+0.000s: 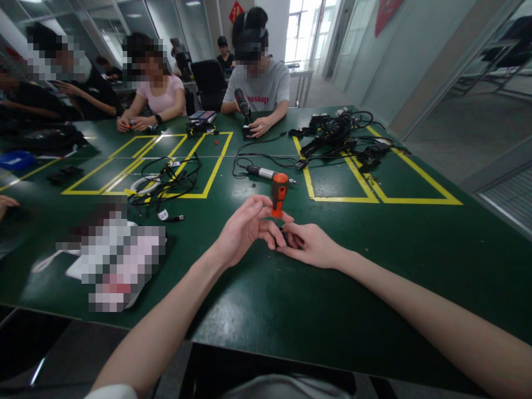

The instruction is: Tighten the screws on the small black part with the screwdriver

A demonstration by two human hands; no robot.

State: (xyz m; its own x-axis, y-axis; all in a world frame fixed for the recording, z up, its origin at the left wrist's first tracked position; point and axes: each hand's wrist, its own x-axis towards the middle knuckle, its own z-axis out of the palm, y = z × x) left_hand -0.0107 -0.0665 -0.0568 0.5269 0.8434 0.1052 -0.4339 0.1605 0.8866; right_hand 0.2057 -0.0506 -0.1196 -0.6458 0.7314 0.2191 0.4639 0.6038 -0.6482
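Screwdriver point(280, 188) upright in the head view, near the middle of the bench point(399, 266), shaft pointing down toward a small dark part point(281, 228). My left hand point(248, 226) curls loosely about it, perhaps for balance; whether it grips, I cannot tell. My right hand point(312, 244) pinches the part, probably to steady it.

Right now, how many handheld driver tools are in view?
3: the orange screwdriver upright by the left hand, the silver driver lying beyond it, and the dark driver across the table. Some may be hidden in co-workers' hands or cables.
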